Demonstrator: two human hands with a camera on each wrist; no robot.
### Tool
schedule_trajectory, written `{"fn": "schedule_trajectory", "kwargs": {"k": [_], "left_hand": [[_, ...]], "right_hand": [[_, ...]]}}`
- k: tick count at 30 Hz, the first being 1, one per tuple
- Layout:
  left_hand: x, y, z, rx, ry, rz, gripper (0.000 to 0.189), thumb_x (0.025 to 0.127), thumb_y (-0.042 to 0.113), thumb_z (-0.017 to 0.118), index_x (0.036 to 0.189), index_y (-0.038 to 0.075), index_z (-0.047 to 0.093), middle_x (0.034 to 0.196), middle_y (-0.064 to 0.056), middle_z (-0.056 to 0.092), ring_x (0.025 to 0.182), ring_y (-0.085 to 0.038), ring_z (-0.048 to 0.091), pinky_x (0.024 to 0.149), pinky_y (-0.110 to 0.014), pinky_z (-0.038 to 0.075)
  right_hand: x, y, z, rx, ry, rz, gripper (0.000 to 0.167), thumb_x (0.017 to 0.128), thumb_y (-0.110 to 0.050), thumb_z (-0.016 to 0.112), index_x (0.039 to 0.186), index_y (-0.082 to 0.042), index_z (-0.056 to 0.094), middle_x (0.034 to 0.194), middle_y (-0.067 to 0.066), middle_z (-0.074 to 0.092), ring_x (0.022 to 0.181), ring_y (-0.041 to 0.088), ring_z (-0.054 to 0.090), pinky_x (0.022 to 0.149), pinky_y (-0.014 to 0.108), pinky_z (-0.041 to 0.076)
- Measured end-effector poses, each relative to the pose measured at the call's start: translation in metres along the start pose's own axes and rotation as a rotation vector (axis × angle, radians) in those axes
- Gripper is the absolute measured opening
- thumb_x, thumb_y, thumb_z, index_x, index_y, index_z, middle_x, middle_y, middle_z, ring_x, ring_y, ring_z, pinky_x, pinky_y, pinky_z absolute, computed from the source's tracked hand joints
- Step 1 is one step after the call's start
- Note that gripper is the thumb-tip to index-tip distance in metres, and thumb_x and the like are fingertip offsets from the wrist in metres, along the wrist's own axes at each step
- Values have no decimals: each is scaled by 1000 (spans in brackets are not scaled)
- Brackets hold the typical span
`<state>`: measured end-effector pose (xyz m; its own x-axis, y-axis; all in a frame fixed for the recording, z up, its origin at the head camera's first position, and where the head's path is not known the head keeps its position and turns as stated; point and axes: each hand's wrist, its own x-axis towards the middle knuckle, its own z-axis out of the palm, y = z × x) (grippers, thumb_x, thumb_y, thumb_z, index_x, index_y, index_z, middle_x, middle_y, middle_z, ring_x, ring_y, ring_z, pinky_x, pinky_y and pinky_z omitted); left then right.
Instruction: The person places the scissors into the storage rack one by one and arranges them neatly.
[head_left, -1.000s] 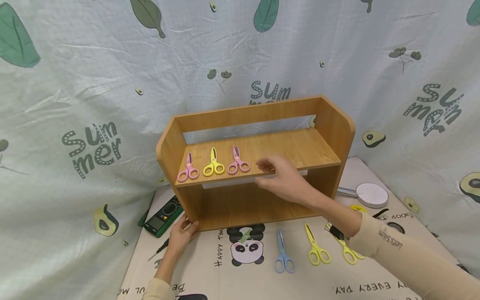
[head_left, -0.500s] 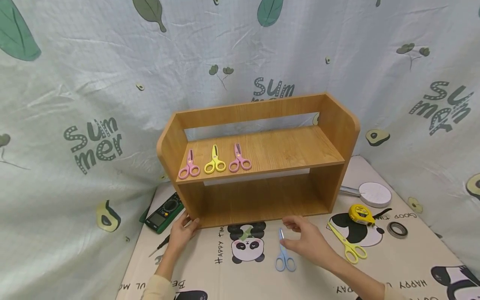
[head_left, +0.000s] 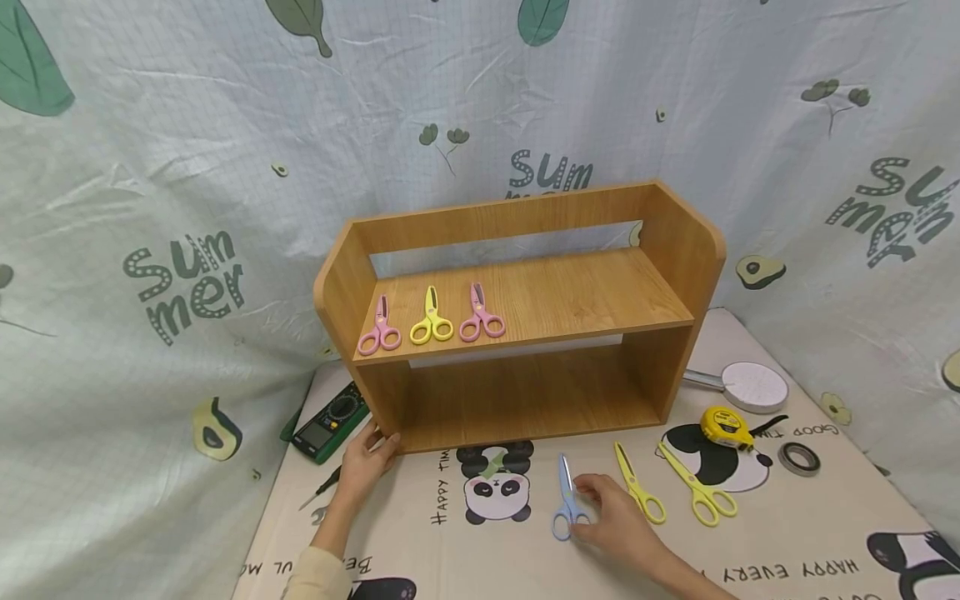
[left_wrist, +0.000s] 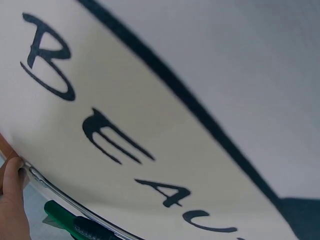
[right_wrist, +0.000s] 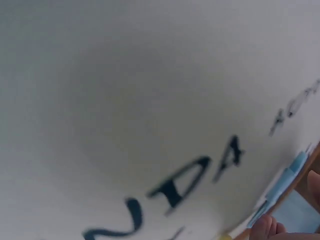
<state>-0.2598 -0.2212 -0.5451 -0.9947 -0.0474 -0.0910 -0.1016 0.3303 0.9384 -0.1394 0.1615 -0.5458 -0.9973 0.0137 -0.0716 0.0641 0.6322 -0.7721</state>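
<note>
A two-tier wooden shelf stands on the printed tablecloth. My left hand grips its lower left front corner, thumb at the front and fingers along the outer side. In the left wrist view, part of this hand shows at the wooden edge. My right hand is over a pair of blue scissors, its thumb by the handle loops and its fingertips beside the blades. The right wrist view shows a gap between thumb and finger near the blue scissors. Two yellow scissors, one nearer and one farther right, lie beyond.
On the upper tier lie pink scissors, yellow scissors and another pink pair. A green multimeter and a screwdriver lie left. At right are a tape measure, black tape roll and round white-faced object.
My right hand has come down from in front of the upper tier to the table and moved onto the blue scissors. My left hand has stayed at the shelf corner.
</note>
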Motion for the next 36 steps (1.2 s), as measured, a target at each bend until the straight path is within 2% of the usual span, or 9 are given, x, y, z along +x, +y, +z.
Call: {"fn": "schedule_trajectory", "kwargs": {"k": [5, 10, 14, 36], "left_hand": [[0, 1, 0, -6, -6, 12, 71, 105, 16, 62, 165, 4, 24, 159, -34, 39, 138, -47, 54, 103, -47, 60], [2, 0, 0, -4, 0, 11, 71, 105, 17, 62, 164, 5, 25, 159, -34, 39, 139, -47, 53, 102, -47, 60], [2, 0, 0, 0, 8, 5, 71, 105, 16, 62, 164, 5, 26, 160, -33, 39, 139, -46, 54, 102, -46, 60], [0, 0, 0, 5, -6, 1, 71, 105, 15, 60, 165, 5, 23, 162, -34, 35, 141, -47, 51, 106, -50, 56]], "right_hand": [[1, 10, 7, -25, -2, 3, 62, 68, -4, 94, 123, -3, 66, 114, 3, 68, 105, 17, 64, 96, 43, 60], [2, 11, 9, -52, 6, -26, 56, 66, -2, 94, 115, -4, 66, 102, 0, 65, 93, 12, 59, 81, 29, 58], [4, 10, 11, -57, -12, -21, 49, 68, 0, 93, 108, -5, 66, 94, 0, 61, 87, 12, 55, 72, 25, 55], [4, 5, 11, -37, 0, -8, 42, 65, 5, 89, 99, -5, 66, 86, 0, 61, 80, 14, 54, 66, 21, 49]]}}
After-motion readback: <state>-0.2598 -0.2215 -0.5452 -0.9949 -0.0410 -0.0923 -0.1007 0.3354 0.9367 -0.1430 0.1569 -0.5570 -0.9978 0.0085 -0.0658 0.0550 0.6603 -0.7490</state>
